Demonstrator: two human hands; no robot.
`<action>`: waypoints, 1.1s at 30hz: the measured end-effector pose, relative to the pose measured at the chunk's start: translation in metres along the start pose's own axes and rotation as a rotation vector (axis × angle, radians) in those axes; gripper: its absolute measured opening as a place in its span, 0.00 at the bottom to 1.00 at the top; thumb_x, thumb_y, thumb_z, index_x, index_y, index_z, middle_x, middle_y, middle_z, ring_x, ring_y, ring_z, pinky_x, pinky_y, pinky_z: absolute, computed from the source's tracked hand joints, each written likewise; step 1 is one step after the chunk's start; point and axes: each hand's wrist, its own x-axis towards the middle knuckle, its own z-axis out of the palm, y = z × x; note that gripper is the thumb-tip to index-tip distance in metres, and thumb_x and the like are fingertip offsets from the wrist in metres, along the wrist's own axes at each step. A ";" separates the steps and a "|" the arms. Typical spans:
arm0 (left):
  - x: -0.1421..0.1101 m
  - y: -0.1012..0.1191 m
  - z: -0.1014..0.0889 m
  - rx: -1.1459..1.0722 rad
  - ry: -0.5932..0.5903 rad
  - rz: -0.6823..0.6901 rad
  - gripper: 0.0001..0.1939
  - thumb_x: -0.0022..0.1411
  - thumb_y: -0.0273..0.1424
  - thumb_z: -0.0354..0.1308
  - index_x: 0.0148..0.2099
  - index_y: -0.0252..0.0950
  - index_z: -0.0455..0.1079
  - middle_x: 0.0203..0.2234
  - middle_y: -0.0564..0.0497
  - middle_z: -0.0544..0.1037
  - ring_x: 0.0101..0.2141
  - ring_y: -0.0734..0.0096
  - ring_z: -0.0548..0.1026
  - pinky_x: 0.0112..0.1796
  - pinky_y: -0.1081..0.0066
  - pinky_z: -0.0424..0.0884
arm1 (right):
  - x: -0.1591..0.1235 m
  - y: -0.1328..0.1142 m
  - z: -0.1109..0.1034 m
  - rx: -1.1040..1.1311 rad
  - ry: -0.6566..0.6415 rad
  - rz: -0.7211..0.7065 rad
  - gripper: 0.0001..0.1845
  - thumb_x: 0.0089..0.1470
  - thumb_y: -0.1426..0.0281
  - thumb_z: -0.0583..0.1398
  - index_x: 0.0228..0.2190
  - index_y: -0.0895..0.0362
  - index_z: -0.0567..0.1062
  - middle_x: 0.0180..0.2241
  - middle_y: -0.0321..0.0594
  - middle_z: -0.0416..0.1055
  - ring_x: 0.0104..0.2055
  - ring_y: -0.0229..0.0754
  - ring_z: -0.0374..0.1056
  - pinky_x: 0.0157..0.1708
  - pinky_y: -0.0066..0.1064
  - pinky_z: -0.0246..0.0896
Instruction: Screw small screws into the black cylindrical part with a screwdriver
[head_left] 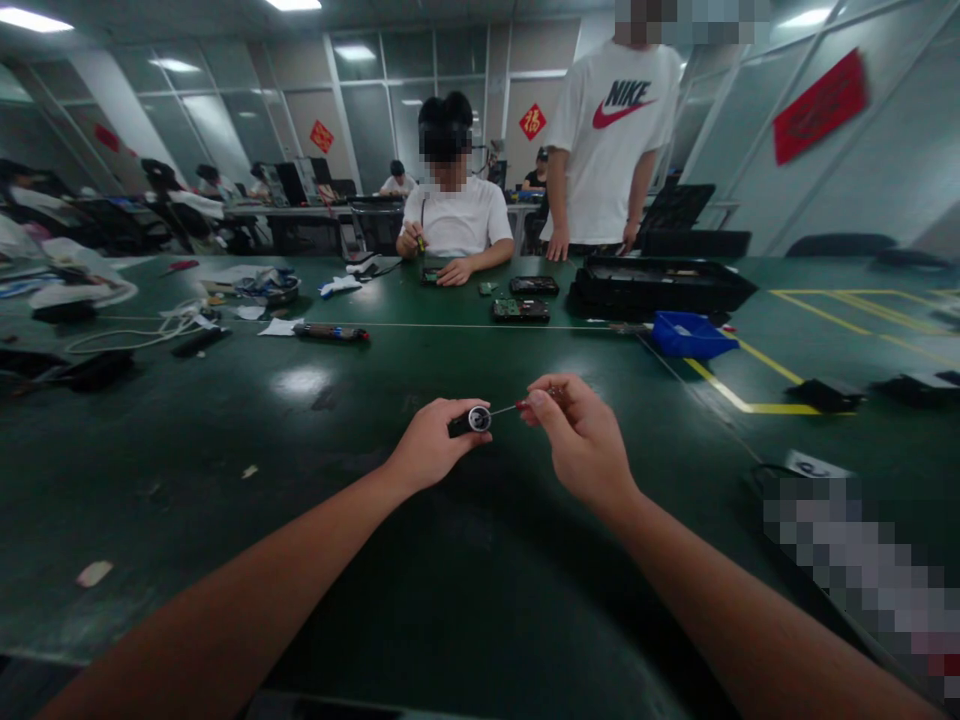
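Between the thumb and fingers of my left hand [433, 440] is a short black cylinder [469, 421] with a silvery ring around its open end, which faces me and to the right. My right hand [585, 435] is closed on a small screwdriver [523, 404] with a red part near its thin metal shaft. The shaft points left, and its tip is at the ringed end of the cylinder; whether it touches anything inside I cannot tell. Both hands are above the green table [360, 560].
Across the table a seated person [456, 220] works on a small device, and another person [611, 150] stands beside. Opened black devices [521, 310], a long black case [664, 288] and a blue tray [691, 335] lie ahead. Cables [161, 325] and a dark tool [330, 333] are at left.
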 end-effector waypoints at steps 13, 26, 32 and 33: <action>0.000 0.003 -0.002 -0.002 -0.048 0.033 0.19 0.60 0.34 0.66 0.54 0.43 0.74 0.47 0.50 0.80 0.48 0.59 0.74 0.51 0.58 0.68 | 0.013 0.021 0.001 0.422 0.164 0.252 0.12 0.60 0.59 0.58 0.34 0.55 0.72 0.29 0.37 0.71 0.30 0.39 0.68 0.31 0.34 0.67; 0.000 0.000 -0.002 0.000 -0.015 0.039 0.21 0.60 0.36 0.66 0.55 0.44 0.73 0.49 0.50 0.79 0.49 0.59 0.74 0.52 0.58 0.67 | 0.001 0.000 -0.002 -0.203 0.043 -0.075 0.10 0.66 0.64 0.53 0.38 0.54 0.71 0.31 0.39 0.76 0.33 0.41 0.73 0.34 0.34 0.64; 0.000 -0.001 -0.001 -0.016 -0.016 0.051 0.20 0.60 0.38 0.66 0.55 0.44 0.73 0.48 0.51 0.80 0.48 0.60 0.75 0.51 0.58 0.68 | -0.001 -0.001 -0.003 -0.411 0.092 -0.157 0.16 0.58 0.55 0.62 0.28 0.53 0.73 0.23 0.35 0.73 0.23 0.37 0.67 0.25 0.30 0.58; 0.000 -0.001 -0.001 -0.020 -0.015 0.053 0.20 0.60 0.38 0.66 0.54 0.44 0.73 0.48 0.51 0.80 0.48 0.60 0.75 0.51 0.58 0.68 | -0.002 -0.001 -0.003 -0.430 0.107 -0.170 0.18 0.56 0.53 0.63 0.26 0.53 0.72 0.21 0.34 0.72 0.21 0.36 0.65 0.24 0.30 0.56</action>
